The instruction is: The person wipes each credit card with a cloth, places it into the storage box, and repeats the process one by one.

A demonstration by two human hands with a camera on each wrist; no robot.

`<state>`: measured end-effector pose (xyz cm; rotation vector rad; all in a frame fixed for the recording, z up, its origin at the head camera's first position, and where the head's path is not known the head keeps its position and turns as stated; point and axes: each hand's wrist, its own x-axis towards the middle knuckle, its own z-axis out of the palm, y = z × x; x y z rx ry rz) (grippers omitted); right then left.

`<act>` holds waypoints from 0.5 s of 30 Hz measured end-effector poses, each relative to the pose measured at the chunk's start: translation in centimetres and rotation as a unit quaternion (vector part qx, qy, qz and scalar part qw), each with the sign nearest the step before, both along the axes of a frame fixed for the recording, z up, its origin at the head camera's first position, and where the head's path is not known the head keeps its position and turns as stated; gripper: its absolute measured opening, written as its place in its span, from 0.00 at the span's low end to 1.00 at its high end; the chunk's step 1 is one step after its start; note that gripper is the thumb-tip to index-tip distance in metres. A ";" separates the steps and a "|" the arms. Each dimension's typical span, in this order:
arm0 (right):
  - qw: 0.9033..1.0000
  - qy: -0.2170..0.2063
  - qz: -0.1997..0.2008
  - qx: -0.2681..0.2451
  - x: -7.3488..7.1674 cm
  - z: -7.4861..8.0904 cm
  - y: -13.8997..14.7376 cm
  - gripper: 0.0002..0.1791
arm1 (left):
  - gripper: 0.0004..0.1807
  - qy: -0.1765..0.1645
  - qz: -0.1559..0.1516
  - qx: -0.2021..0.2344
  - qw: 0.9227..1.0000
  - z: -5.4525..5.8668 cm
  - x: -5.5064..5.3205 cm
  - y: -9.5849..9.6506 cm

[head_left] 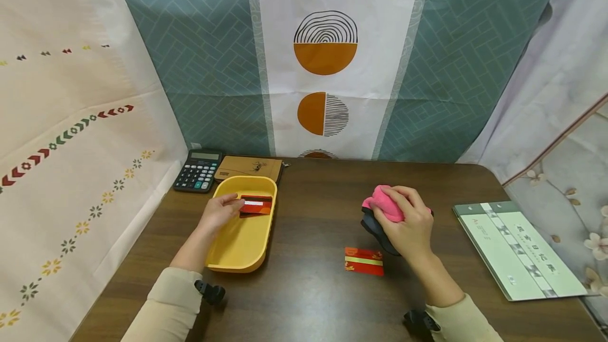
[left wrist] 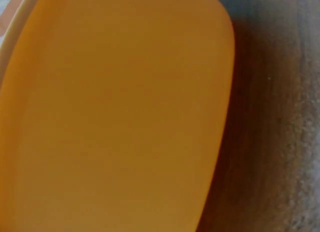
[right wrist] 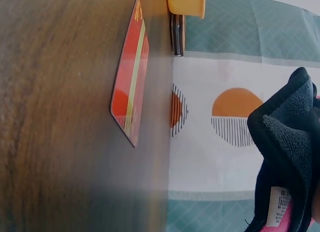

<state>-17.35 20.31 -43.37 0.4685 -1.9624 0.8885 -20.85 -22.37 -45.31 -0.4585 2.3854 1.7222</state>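
Observation:
My left hand (head_left: 223,214) reaches into a yellow tray (head_left: 237,249), pinching the left end of a red bank card (head_left: 256,205) with a white strip. A dark edge of another card shows beneath it. In the left wrist view, only the tray's orange-looking wall (left wrist: 125,117) and the table appear; the hand is out of sight. To the right, my right hand (head_left: 412,220) grips a bunched cleaning cloth (head_left: 388,205), pink on one side and dark grey on the other. Its label (right wrist: 277,206) shows in the right wrist view. Below the cloth lies a red card (head_left: 363,261) with a yellow stripe.
Behind the tray are a black calculator (head_left: 198,171) and a brown notebook (head_left: 249,167), near the table's back left corner. A pale green book (head_left: 520,249) lies along the right edge of the wooden table (head_left: 309,300). Patterned curtains (head_left: 214,57) hang around the back and sides.

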 end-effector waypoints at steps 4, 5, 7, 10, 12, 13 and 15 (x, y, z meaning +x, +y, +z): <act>1.000 -0.002 -0.003 0.005 0.1 0.0 0.1 0.22 | 0.34 0.001 0.009 0.010 1.000 0.1 0.2 -0.1; 1.000 -0.002 -0.004 0.006 0.1 -0.1 0.2 0.23 | 0.35 0.007 0.014 0.014 1.000 0.1 0.2 -0.1; 1.000 -0.002 -0.004 0.006 0.1 -0.2 0.3 0.23 | 0.34 0.034 0.025 0.013 0.999 0.3 0.4 -0.1; 1.000 0.001 -0.004 0.005 0.1 -0.3 0.5 0.23 | 0.32 0.080 0.042 0.009 0.996 0.7 0.7 0.4; 1.000 0.004 -0.005 0.003 0.0 -0.2 0.6 0.23 | 0.30 0.106 0.051 0.007 0.993 0.9 0.9 1.0; 1.000 0.005 -0.005 0.001 0.0 -0.2 0.6 0.23 | 0.29 0.115 0.054 0.014 0.992 1.1 1.0 1.4; 1.000 0.007 -0.006 -0.001 -0.1 -0.1 0.7 0.23 | 0.29 0.126 0.055 0.019 0.990 1.3 1.2 2.2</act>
